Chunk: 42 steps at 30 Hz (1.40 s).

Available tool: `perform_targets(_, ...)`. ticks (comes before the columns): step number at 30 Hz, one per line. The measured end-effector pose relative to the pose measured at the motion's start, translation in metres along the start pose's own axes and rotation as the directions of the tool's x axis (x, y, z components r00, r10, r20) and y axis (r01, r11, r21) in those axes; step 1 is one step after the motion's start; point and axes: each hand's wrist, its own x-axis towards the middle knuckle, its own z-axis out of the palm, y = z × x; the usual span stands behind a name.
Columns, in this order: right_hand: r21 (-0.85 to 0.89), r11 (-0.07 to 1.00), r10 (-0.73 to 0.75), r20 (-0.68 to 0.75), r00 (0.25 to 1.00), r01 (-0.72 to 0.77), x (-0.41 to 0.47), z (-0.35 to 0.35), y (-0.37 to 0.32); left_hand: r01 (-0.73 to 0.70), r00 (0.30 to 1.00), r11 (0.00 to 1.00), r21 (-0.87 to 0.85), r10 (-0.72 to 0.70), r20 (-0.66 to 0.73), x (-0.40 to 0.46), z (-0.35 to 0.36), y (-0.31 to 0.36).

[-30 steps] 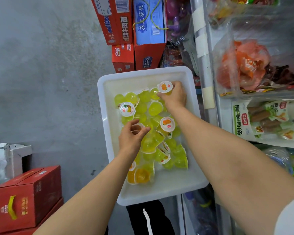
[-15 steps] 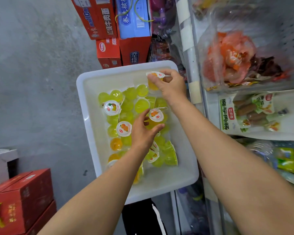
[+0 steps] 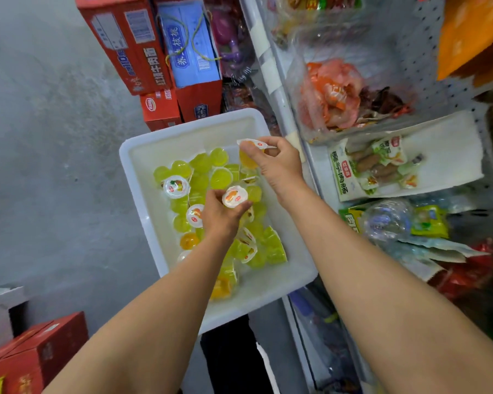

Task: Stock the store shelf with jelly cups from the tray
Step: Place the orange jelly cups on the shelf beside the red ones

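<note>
Over tray (image 3: 143,177), hands (image 3: 221,216) gripping cups (image 3: 234,197)

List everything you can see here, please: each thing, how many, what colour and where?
tray: one, white, centre, on the floor side of the shelf
jelly cups: many, mostly yellow-green, a few orange, loose in the tray
held jelly cups: two, orange, one in the left grip, one in the right
red cartons: several, stacked beyond the tray
red boxes: a stack, bottom left
blue box: one, among the far cartons
store shelf: white, right side
sausage packs: count unclear, green-white, on the shelf
left hand: over the tray's middle
right hand: over the tray's far right corner
</note>
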Motion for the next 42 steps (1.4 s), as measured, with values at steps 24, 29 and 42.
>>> perform_targets(24,0.102,0.862,-0.317,-0.655,0.686,0.496,-0.488,-0.202,-0.169,-0.409,0.705,0.776,-0.480,0.603,0.374,-0.393,-0.157,0.158)
perform_targets(29,0.031,0.809,-0.319,-0.816,0.483,0.587,-0.598,-0.290,-0.179,-0.460,0.494,0.687,-0.562,0.724,0.481,-0.508,-0.130,0.186)
perform_targets(42,-0.047,0.846,-0.148,-0.978,0.149,0.532,-0.756,-0.474,-0.078,-0.463,0.143,0.608,-0.645,0.770,0.622,-0.727,-0.034,0.167)
